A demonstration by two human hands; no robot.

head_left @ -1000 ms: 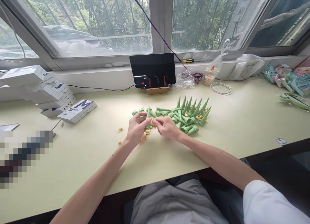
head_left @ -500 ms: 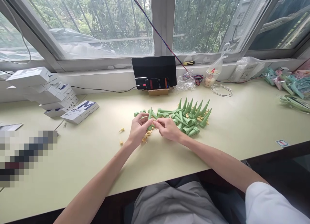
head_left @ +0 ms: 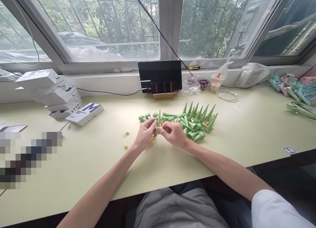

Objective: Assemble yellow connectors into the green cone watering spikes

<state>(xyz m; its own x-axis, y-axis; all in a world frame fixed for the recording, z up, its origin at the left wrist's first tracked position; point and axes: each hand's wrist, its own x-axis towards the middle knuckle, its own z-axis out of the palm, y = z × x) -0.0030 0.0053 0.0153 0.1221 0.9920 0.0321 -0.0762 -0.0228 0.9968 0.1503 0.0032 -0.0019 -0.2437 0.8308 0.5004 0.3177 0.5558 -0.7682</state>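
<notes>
My left hand (head_left: 145, 132) is closed around a green plastic cone spike (head_left: 159, 115), which stands point up between thumb and fingers. My right hand (head_left: 174, 133) pinches at the cone's side, where a bit of a small yellow plastic plug (head_left: 160, 125) shows at its fingertips. Fingers hide the lower part of the cone. Just right of my hands lies a heap of green cones (head_left: 194, 125), some upright on their caps, others on their sides. Loose yellow plugs (head_left: 150, 143) are partly hidden below my left hand, and another yellow plug (head_left: 126, 133) lies to its left.
Behind the cones, a phone (head_left: 163, 87) leans on a cardboard stand before a black screen (head_left: 160, 71). White boxes (head_left: 85, 114) are at the left, some stacked. A bagged cup (head_left: 216, 81) and a coiled white cable (head_left: 226, 95) sit at the back right.
The green cone in my left hand has come slightly nearer to me and stands straighter. My right fingertips now press against its side with the yellow plug. The view has shifted slightly.
</notes>
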